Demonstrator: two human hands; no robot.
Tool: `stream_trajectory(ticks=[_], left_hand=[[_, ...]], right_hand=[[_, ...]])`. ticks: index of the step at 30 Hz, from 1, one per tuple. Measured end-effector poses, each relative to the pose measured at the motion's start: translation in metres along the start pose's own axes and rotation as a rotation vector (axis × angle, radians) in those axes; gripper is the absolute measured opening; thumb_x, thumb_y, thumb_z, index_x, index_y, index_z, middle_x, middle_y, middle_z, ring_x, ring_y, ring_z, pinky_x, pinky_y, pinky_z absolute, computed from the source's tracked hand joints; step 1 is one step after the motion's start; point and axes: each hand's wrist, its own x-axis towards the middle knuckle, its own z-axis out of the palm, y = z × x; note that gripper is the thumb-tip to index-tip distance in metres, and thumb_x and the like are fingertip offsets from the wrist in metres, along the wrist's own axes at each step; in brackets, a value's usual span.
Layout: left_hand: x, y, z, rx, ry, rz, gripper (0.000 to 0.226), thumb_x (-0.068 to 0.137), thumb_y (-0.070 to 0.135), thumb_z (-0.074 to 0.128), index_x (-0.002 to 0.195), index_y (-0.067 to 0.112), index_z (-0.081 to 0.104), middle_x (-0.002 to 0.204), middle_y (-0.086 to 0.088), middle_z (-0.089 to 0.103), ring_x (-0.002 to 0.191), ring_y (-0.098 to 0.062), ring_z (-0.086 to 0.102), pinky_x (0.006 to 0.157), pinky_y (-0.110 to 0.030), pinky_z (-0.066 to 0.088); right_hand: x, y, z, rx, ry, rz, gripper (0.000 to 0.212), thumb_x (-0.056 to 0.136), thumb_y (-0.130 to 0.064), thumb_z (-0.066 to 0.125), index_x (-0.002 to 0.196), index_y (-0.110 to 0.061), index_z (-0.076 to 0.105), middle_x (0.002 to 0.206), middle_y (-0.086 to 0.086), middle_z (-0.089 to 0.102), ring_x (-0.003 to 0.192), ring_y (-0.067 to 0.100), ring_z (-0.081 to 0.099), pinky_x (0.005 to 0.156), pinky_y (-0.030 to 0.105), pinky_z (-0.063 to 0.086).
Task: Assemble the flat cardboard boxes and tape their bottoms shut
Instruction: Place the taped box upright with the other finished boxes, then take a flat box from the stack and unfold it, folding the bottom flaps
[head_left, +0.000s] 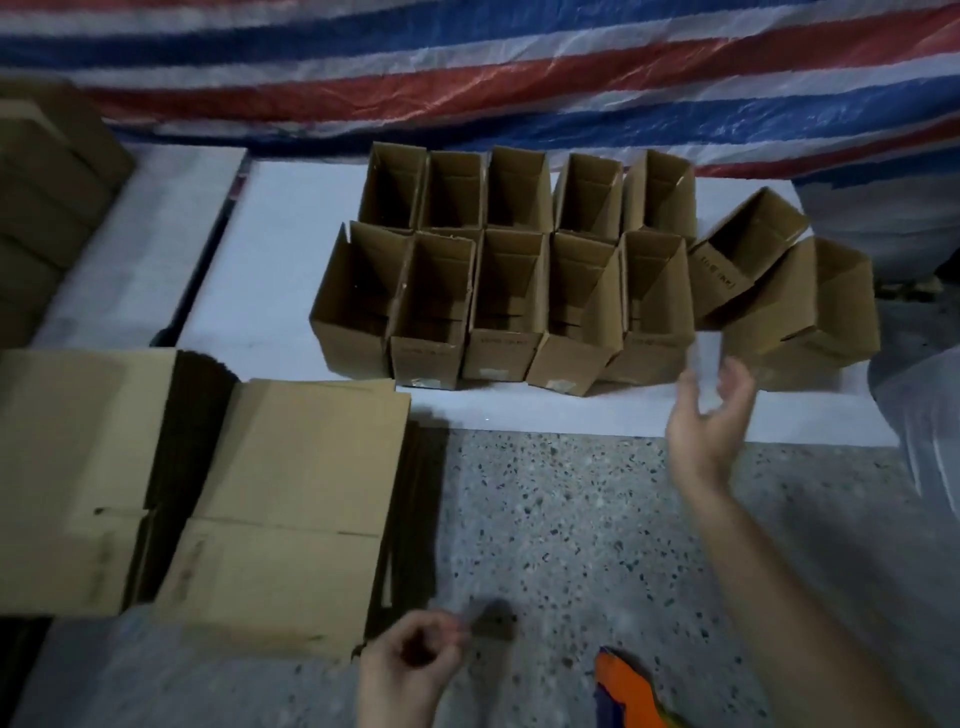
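Observation:
Several assembled brown boxes (511, 291) stand open-topped in two rows on a white sheet (280, 249). At the right end of the rows, two more boxes (810, 312) lie tilted. Stacks of flat cardboard blanks (296, 499) rest on the floor at the left. My right hand (709, 415) hovers just in front of the rows' right end, fingers apart, blurred, holding nothing. My left hand (410, 662) is low at the bottom centre with its fingers curled. A small blurred brownish thing (491, 621) shows at its fingertips; whether the hand grips it is unclear.
A second flat stack (78, 467) lies further left, and more brown cartons (47, 197) are piled at the far left. A red, white and blue striped tarp (519, 78) hangs behind. An orange and purple thing (623, 686) lies on the speckled floor (571, 519).

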Motion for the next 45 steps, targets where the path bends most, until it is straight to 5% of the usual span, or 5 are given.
stream_trajectory(ticks=[7,11,22,35,45], left_hand=[[-0.010,0.019,-0.070,0.414,0.173,0.535,0.005,0.082,0.030,0.081,0.081,0.033,0.076,0.092,0.013,0.073,0.084,-0.007,0.066,0.073,-0.030,0.053],[0.016,-0.008,-0.101,0.996,0.084,0.463,0.092,0.077,0.048,0.080,0.153,0.041,0.028,0.166,0.006,0.009,0.154,-0.027,0.008,0.123,-0.051,0.009],[0.015,-0.038,-0.118,1.120,0.222,0.750,0.019,0.094,0.026,0.059,0.107,0.034,0.072,0.118,0.006,0.071,0.119,-0.019,0.052,0.106,-0.049,0.032],[0.037,-0.026,-0.108,1.239,-0.004,0.624,0.057,0.104,0.035,0.038,0.157,0.040,0.019,0.167,0.005,0.017,0.154,-0.031,0.011,0.124,-0.056,0.005],[-0.091,0.021,-0.134,0.333,0.411,1.194,0.028,0.099,0.018,0.046,0.123,0.018,0.060,0.121,0.006,0.064,0.116,-0.015,0.055,0.109,-0.044,0.034]], right_hand=[[-0.175,0.028,-0.014,-0.016,-0.428,0.040,0.021,0.099,-0.014,0.059,0.119,-0.020,0.059,0.122,-0.002,0.062,0.110,0.016,0.060,0.087,0.024,0.048],[-0.237,0.046,-0.029,-0.088,-0.571,0.062,0.016,0.101,-0.021,0.058,0.115,-0.028,0.061,0.110,-0.015,0.064,0.098,0.000,0.063,0.075,0.014,0.049],[-0.278,0.053,-0.094,0.026,-0.512,0.053,0.017,0.098,-0.007,0.061,0.100,-0.023,0.067,0.098,-0.010,0.073,0.090,-0.001,0.068,0.075,0.017,0.055],[-0.303,0.077,-0.151,0.018,-0.420,0.058,0.021,0.096,-0.004,0.061,0.093,-0.022,0.070,0.087,-0.009,0.075,0.082,0.010,0.071,0.067,0.017,0.054],[-0.309,0.035,-0.139,0.131,-0.483,-0.034,0.014,0.095,-0.039,0.060,0.106,-0.043,0.066,0.106,-0.014,0.072,0.099,0.009,0.069,0.080,0.027,0.057]])
